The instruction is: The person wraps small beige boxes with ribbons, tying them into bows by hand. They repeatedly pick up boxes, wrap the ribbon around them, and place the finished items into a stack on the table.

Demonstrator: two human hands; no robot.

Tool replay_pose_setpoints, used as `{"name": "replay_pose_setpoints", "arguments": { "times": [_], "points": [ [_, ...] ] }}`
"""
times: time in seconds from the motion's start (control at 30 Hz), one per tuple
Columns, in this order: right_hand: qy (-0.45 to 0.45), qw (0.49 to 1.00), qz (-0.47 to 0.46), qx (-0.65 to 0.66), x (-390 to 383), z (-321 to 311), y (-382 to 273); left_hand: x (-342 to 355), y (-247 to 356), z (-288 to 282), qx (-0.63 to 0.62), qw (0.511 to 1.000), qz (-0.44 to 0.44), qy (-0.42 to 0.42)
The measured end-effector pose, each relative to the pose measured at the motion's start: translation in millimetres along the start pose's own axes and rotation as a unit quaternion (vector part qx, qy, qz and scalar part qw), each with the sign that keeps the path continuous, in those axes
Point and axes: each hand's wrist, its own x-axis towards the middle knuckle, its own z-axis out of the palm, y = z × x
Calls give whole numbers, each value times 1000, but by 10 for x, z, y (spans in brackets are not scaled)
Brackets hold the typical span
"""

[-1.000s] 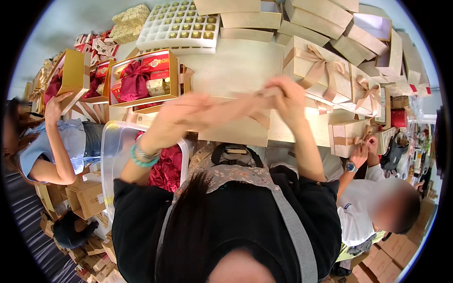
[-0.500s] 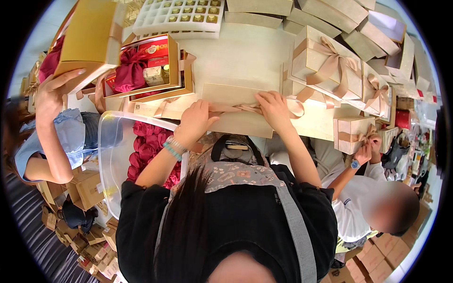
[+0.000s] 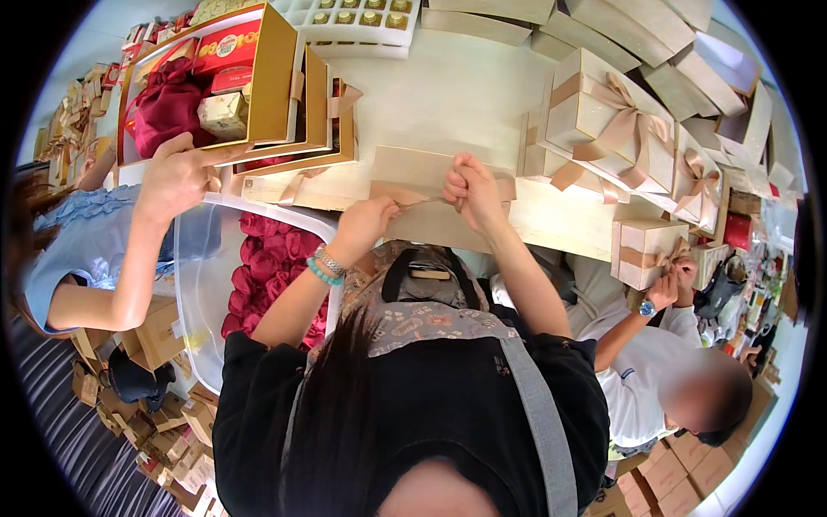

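Observation:
My left hand (image 3: 365,222) pinches a tan ribbon (image 3: 416,203) at its fingertips, low over a flat cream board or box (image 3: 420,159) on the table's front edge. My right hand (image 3: 471,194) is closed on the ribbon to the right, its fingers curled and raised a little above the board. The ribbon runs between both hands across the board. Just left of my left hand, a clear plastic bin (image 3: 198,310) holds several crimson bundled cloth pieces (image 3: 263,271).
A co-worker's hand (image 3: 172,181) at left touches an open gold box (image 3: 271,77) with red packets. Bow-tied boxes (image 3: 603,112) sit right; another co-worker's hands (image 3: 674,280) work a ribbon. Bottle tray (image 3: 353,34) and stacked boxes (image 3: 637,30) line the back.
My hands came down with the ribbon from mid-air onto the board; the right fingers then curled and lifted slightly. The left co-worker's gold box has moved rightward, its contents now showing.

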Motion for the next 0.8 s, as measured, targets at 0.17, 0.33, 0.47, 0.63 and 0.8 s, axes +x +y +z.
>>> {"name": "replay_pose_setpoints", "arguments": {
  "times": [0.17, 0.33, 0.47, 0.63, 0.8],
  "points": [
    [-112, 927, -173, -313, -73, 86, 189, 98, -20, -165, 57, 997, 50, 1],
    [-98, 905, -200, -363, -199, 175, 199, -36, 17, -409, -103, 983, -110, -103],
    [-79, 922, -194, -327, -212, 171, 296, -213, 162, -412, 117, 991, 61, -32],
    [-62, 924, -208, -313, -213, 186, 352, -220, 181, -353, 241, 956, 160, 43],
    [-51, 923, -223, -309, -204, 182, 389, -193, 364, -271, 157, 959, 169, 162]
  ]
}}
